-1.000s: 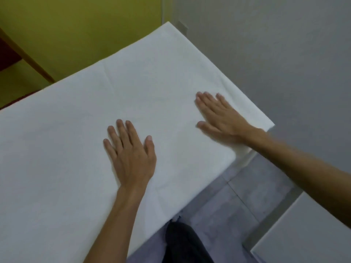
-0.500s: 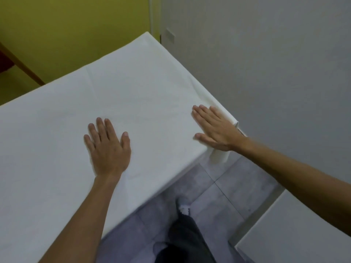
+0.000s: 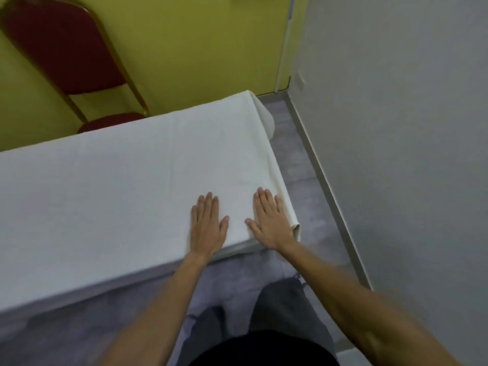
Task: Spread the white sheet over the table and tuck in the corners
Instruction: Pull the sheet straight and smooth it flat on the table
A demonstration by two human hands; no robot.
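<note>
White sheet (image 3: 118, 186) lies under flat left hand (image 3: 208, 228) and right hand (image 3: 272, 225).

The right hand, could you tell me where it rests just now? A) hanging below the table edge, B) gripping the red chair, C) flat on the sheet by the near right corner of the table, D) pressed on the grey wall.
C: the right hand lies palm down, fingers spread, on the white sheet beside the near corner.
</note>
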